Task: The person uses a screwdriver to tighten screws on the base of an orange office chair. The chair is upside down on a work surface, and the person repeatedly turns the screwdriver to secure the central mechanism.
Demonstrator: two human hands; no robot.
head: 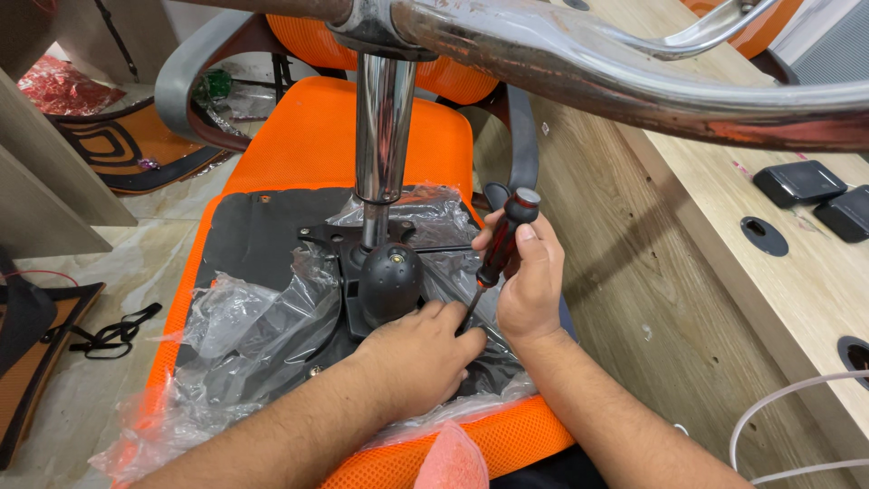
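Observation:
An orange mesh office chair (pixel 326 136) lies upside down, its black seat underside (pixel 249 240) facing me. A black mechanism plate with a round knob (pixel 390 281) sits in the middle, with a chrome gas cylinder (pixel 383 127) rising from it to the chrome star base (pixel 579 63) overhead. My right hand (pixel 529 276) grips a red-and-black screwdriver (pixel 503 243), tip pointing down at the plate's right edge. My left hand (pixel 416 358) rests flat on the plate beside the tip, fingers next to the knob. Crumpled clear plastic wrap (pixel 244 317) covers much of the underside.
A wooden desk side (pixel 634 272) stands close on the right, with two black boxes (pixel 801 181) and cable holes (pixel 764 234) on its top. Grey armrest (pixel 181 81) at back left. Black straps (pixel 113 333) and another chair part (pixel 36 353) lie on the floor at left.

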